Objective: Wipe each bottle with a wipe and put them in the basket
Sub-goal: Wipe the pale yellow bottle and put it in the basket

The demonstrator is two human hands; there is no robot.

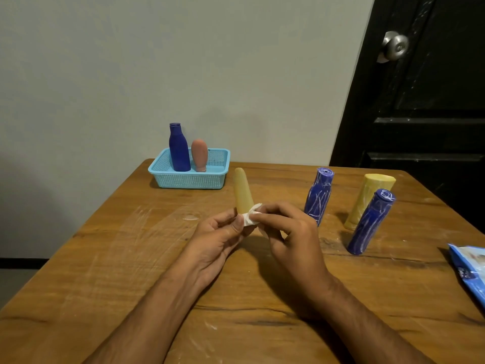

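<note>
Holding the tan bottle [242,190] upright above the middle of the wooden table [131,258], we curl our left hand [219,237] round its lower part while our right hand [291,232] pinches a white wipe [250,215] against the bottle just above the left thumb. At the far left stands the blue basket [189,179], with a dark blue bottle [179,148] and a pink bottle [200,157] upright inside it. To the right, well apart from the basket, stand two blue bottles marked with white scribbles [319,195] [371,222] and a yellow bottle [367,198] (this one just behind the nearer blue one). A blue packet [469,269] lies at the table's right edge, partly out of view.
</note>
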